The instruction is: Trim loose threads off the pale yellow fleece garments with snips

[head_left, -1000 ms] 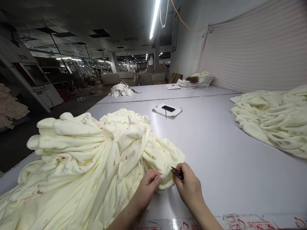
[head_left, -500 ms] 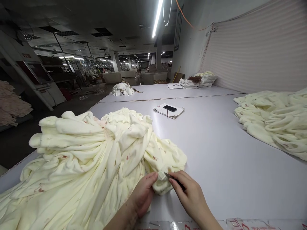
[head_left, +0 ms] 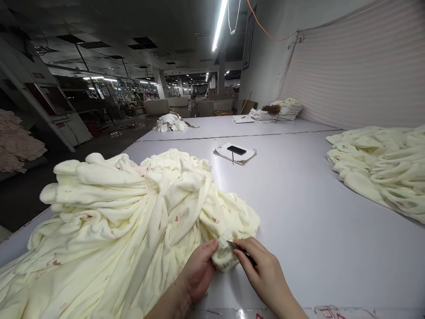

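Observation:
A large heap of pale yellow fleece garments (head_left: 172, 195) with small reddish prints spreads over the left of the table. My left hand (head_left: 201, 268) is closed on the edge of the fleece at the heap's near right corner, pinching it between thumb and fingers. In my right hand (head_left: 262, 268) is a pair of dark thread snips (head_left: 244, 252), gripped with the points turned left. Their tips are at the pinched fleece edge, close to my left thumb; whether they touch it I cannot tell. My right fingers partly hide the handles.
More pale yellow fleece (head_left: 385, 168) lies on the table's right side. Further back is a paper pad (head_left: 244, 158) with a phone (head_left: 237, 149) and a pen. Stacked papers (head_left: 264, 116) and a white cloth pile (head_left: 171, 122) sit at the far end.
Both hands keep nearly the same place and hold. The pinched bit of fleece by my left thumb has shifted slightly, and the view has moved a little.

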